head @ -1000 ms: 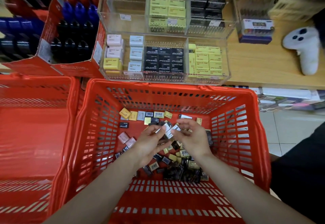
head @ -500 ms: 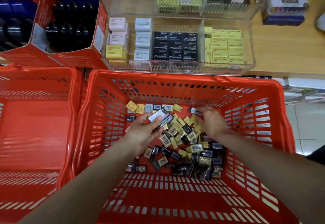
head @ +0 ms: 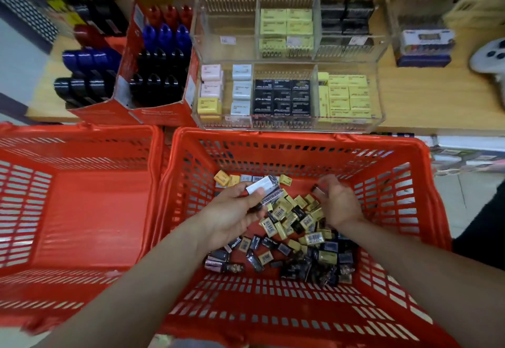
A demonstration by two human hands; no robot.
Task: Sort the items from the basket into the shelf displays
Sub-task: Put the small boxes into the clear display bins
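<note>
Shelf (head: pixel 426 107): wooden, across the top; far end cut off at the right edge.
Right basket (head: pixel 426 211): red, slatted, just below the shelf lip; bare floor at the near end, open room along the right wall.
Left basket (head: pixel 82 211): red, wall to wall with the right one; left side cut off by the frame.
Red cartons (head: pixel 161 113): on the shelf, left of the clear trays, filled with dark, blue and red rounded tops; contents hard to name.
Clear display trays (head: pixel 287 126): two tiers, divided; front tier with pink, pale blue, black and yellow boxes, back tier's left compartment bare.
Loose packets (head: pixel 295 227): yellow and black, heaped mid-basket toward the far wall; print too small to read.
Left hand (head: pixel 232 211): fingers curled round long packs (head: pixel 269 191), raised above the heap.
Right hand (head: pixel 337 200): fingers bent down, pinching a small dark packet (head: pixel 318 190); largely hidden by fingers.
White object (head: pixel 492 60): right edge, blurred, cut off.
</note>
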